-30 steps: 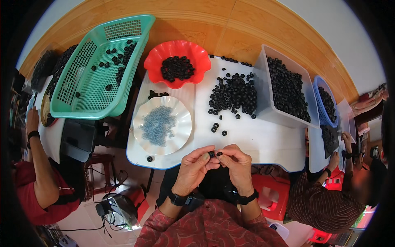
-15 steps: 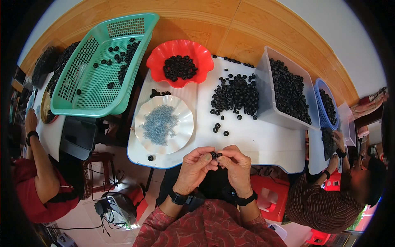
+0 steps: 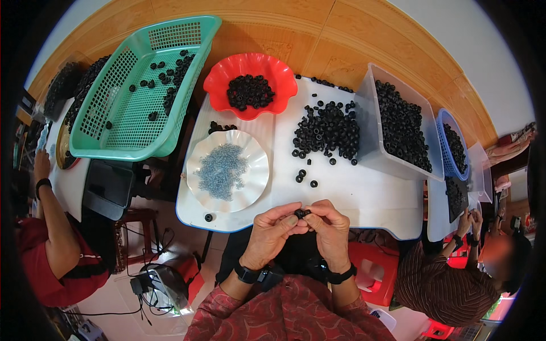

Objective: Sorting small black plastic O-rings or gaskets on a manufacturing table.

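My left hand (image 3: 272, 232) and my right hand (image 3: 329, 232) meet just over the near edge of the white table (image 3: 364, 193). Between their fingertips they pinch small black ring-shaped parts (image 3: 301, 213); whether these are one piece or two joined is too small to tell. To the left lies a white wavy-rimmed plate (image 3: 259, 184) bearing many tiny clear bluish pieces (image 3: 222, 170). Ahead, a loose heap of black ring-shaped parts (image 3: 327, 129) covers part of the table, with a few strays nearer me. One single black part (image 3: 209, 217) rests by the near left edge.
A red wavy bowl (image 3: 284, 85) of black parts stands behind the plate. A tall clear bin (image 3: 372, 136) and a blue basket (image 3: 446, 165) flank the right. At left is a green basket (image 3: 148, 152). Co-workers sit on both sides; a red stool (image 3: 378, 267) stands at right.
My fingertips have shifted slightly around the black parts, turning them a little. On the right, the co-worker's hands have drawn closer together, away from the dark tray.
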### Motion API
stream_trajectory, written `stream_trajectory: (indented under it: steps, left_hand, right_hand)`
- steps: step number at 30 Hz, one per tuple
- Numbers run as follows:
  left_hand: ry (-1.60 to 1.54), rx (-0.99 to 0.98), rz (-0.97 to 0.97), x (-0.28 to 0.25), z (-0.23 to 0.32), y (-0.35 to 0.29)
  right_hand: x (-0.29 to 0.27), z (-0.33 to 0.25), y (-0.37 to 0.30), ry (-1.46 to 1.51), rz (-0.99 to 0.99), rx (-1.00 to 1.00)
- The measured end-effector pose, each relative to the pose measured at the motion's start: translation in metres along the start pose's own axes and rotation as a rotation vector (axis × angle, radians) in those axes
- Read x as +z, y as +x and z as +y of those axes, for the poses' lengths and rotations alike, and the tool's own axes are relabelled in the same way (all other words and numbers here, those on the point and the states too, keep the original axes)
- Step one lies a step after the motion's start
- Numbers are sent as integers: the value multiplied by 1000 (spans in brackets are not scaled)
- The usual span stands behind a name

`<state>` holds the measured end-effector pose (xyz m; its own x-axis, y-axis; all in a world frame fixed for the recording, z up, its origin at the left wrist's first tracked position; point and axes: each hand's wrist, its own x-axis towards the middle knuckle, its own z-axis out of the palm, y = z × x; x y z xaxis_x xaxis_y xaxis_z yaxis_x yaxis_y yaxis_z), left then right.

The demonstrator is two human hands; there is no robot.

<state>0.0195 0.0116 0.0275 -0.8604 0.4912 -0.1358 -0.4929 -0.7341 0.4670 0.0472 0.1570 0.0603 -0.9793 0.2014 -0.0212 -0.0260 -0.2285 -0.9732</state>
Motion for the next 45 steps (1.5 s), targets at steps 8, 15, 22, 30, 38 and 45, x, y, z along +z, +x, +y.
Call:
stream_trajectory:
  steps: [8,15,22,30,38,45]
  left_hand:
    - [36,18,2,-2,-1,-1]
    - [36,8,3,-1,-1,-1]
    - [-22,6,-15,-3,-2,-1]
    - [-14,10,-8,-4,-2,-1]
    - [21,21,2,-4,-2,-1]
    - [59,31,9,-4,-3,-2]
  right_hand:
    - [1,-1,-2,-20,10,12]
    - [1,2,-3,-28,31,-15]
    - [3,3,-4,-24,31,-9]
    - [4,5,-5,-32,38,-17]
    - [5,4,-4,-57,39,-28]
    - [6,6,-5,-124,59,-76]
